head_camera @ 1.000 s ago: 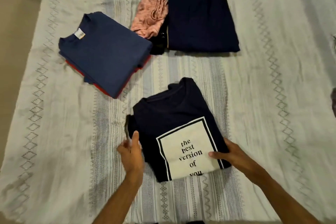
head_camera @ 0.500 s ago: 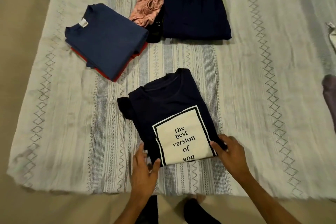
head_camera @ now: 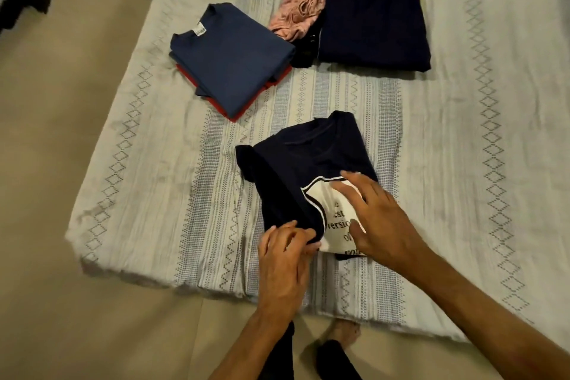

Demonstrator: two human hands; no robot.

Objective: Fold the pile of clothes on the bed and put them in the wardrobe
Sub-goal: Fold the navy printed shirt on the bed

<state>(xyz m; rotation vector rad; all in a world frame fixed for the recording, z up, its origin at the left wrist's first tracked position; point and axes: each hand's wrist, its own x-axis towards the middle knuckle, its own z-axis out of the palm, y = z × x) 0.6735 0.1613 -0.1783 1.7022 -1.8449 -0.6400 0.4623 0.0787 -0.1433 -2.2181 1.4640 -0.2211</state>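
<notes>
If the left hand (head_camera: pixel 285 256) (pinching the near hem) tugs while the flat, open right hand (head_camera: pixel 374 219) lifts, the dark shirt (head_camera: pixel 308 163) could unfold

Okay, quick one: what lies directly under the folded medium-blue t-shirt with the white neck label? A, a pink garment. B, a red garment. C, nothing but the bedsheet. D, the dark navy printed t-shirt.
B: red edges of a red garment stick out beneath the folded medium-blue t-shirt.

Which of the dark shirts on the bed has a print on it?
The navy shirt nearest the bed's edge, under both hands: it bears a white text panel. The blue shirt and dark garment behind are plain.
</notes>
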